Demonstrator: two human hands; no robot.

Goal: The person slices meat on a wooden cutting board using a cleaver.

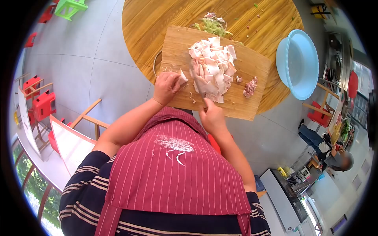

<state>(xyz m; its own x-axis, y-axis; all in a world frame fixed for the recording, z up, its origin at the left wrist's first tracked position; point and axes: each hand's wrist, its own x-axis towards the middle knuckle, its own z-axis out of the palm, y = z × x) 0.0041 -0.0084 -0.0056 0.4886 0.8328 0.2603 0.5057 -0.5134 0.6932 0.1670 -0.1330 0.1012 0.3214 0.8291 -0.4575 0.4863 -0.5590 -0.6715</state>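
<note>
My left hand (167, 86) is closed on a pale piece of fatty meat (183, 77) at the left side of the wooden cutting board (246, 106). My right hand (212, 116) grips a knife (197, 80) at the board's near edge, its blade pointing away from me along the left side of a heap of sliced meat (214, 65). The slices are white and pale pink. A small mound of reddish scraps (250, 87) lies on the right of the board, with tiny bits between it and the heap.
The board rests on a round wooden table (149, 23). Green vegetable scraps (214, 27) lie behind it. A light blue plastic basin (297, 65) is at the right. Red stools (44, 104) and a green stool (70, 7) stand around. Another person (327, 147) is at the far right.
</note>
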